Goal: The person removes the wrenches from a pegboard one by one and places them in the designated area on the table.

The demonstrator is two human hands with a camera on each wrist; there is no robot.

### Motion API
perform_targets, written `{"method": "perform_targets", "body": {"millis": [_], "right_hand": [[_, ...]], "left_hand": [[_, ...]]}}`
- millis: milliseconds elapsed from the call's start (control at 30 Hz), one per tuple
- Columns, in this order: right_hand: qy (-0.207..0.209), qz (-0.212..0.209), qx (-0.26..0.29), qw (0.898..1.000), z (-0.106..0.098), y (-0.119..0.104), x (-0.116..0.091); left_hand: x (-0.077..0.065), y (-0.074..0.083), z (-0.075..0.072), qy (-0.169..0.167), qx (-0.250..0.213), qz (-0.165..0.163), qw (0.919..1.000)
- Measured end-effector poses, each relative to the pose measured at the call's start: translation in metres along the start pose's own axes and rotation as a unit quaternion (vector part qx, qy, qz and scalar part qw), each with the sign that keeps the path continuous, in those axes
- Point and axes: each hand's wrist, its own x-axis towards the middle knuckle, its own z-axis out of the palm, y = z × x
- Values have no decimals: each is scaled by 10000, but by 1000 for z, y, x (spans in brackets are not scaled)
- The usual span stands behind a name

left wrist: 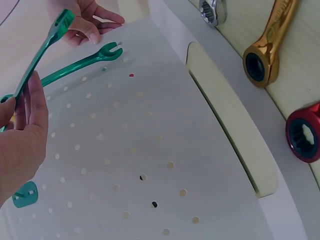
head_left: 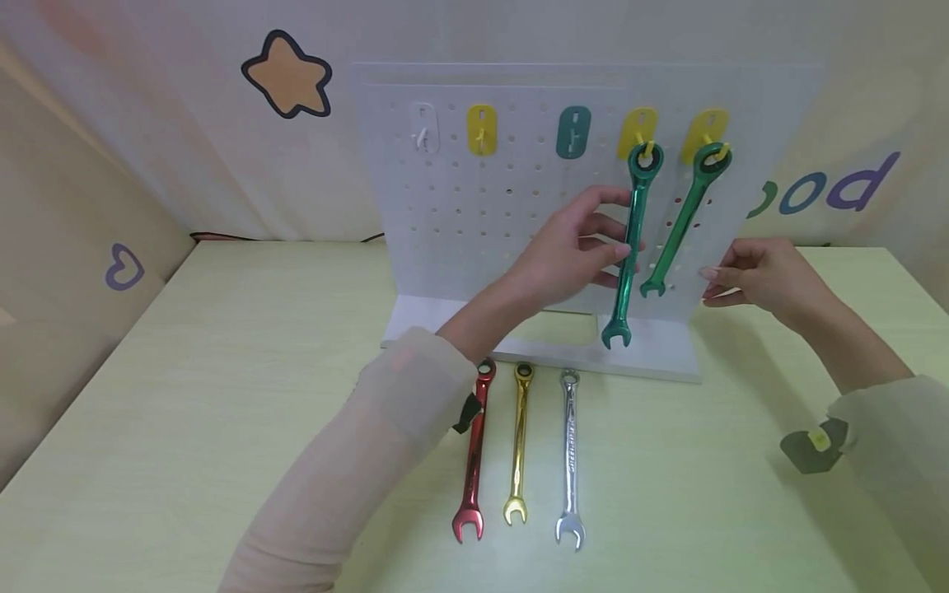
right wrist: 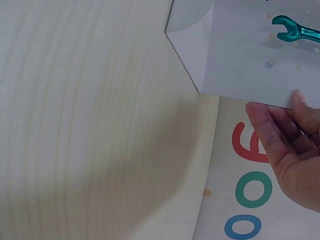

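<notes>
My left hand [head_left: 559, 251] holds a green combination wrench [head_left: 634, 222] by its shaft, between thumb and fingers. The wrench's ring end is at a yellow hook [head_left: 639, 123] on the white pegboard [head_left: 474, 202], and its open jaw points down. Beside it, a second green wrench [head_left: 678, 226] hangs by its ring from the rightmost yellow hook [head_left: 704, 123]. At the board's right edge my right hand [head_left: 778, 280] pinches the panel; in the right wrist view the thumb [right wrist: 299, 100] lies on the board's face, with the fingers behind it.
A red wrench [head_left: 474, 461], a gold wrench [head_left: 520, 445] and a silver wrench [head_left: 570, 453] lie on the table [head_left: 245, 395] in front of the board. Further left on the panel are a white hook [head_left: 424, 130], a yellow hook [head_left: 482, 130] and a teal hook [head_left: 573, 132].
</notes>
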Motion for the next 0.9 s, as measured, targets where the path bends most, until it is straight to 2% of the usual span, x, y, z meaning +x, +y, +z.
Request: {"method": "perform_targets", "body": {"millis": [233, 467, 533, 667, 900], "right_hand": [[17, 44, -55, 10000, 0, 0, 0], [38, -23, -15, 10000, 0, 0, 1], [27, -33, -11, 10000, -1, -1, 0], [23, -32, 13, 10000, 0, -2, 1], [18, -48, 118, 9999, 1, -3, 2]], "left_hand": [[-17, 22, 4, 120, 105, -151, 9998], [-3, 8, 0, -18, 125, 23, 9999], [-3, 9, 0, -12, 128, -7, 9999], [-5, 14, 1, -19, 147, -62, 9999], [-18, 35, 2, -35, 235, -43, 9997]]}}
